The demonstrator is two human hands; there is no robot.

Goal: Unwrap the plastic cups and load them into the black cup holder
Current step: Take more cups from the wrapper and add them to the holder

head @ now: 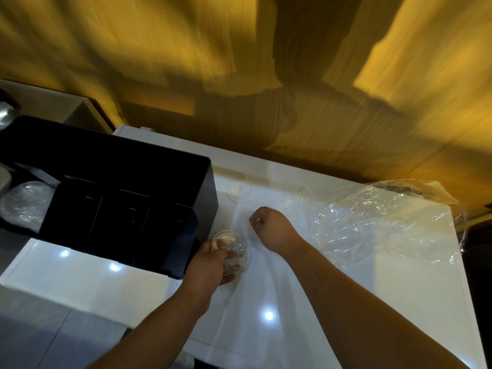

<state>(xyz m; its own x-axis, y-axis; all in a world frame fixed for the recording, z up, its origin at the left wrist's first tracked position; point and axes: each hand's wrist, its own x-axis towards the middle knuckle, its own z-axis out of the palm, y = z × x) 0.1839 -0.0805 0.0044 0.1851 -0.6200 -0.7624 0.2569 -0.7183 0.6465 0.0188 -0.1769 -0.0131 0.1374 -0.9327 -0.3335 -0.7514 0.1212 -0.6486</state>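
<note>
Plastic cups being unwrapped: left hand gripping them, right hand pinching wrap; next, loading holder at nine o'clock.

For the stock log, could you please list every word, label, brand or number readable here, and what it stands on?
None can be read: the black cup holder, the clear cup in the left hand, the plastic wrap and the round lid show no legible print.
</note>
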